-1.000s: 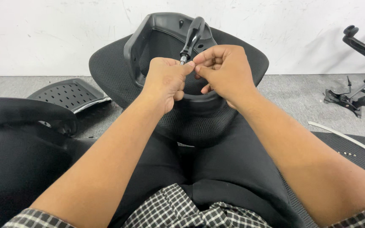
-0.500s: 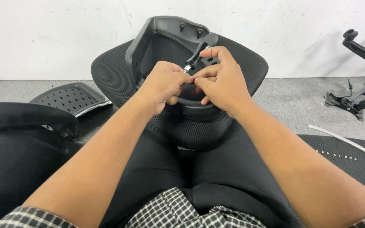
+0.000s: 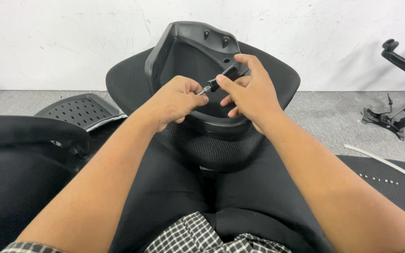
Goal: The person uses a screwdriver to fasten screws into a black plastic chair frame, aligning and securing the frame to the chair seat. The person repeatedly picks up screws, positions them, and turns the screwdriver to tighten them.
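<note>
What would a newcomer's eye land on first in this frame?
Mid-frame, the right hand grips a black-handled tool while the left hand pinches at its metal tip. Behind them a black plastic chair shell stands on a mesh seat. Chair base parts lie on the floor at far right.

The right hand (image 3: 251, 91) holds a black screwdriver (image 3: 223, 78). The left hand (image 3: 176, 99) pinches its metal tip (very small) over a black chair back (image 3: 188, 47) on the lap.
</note>
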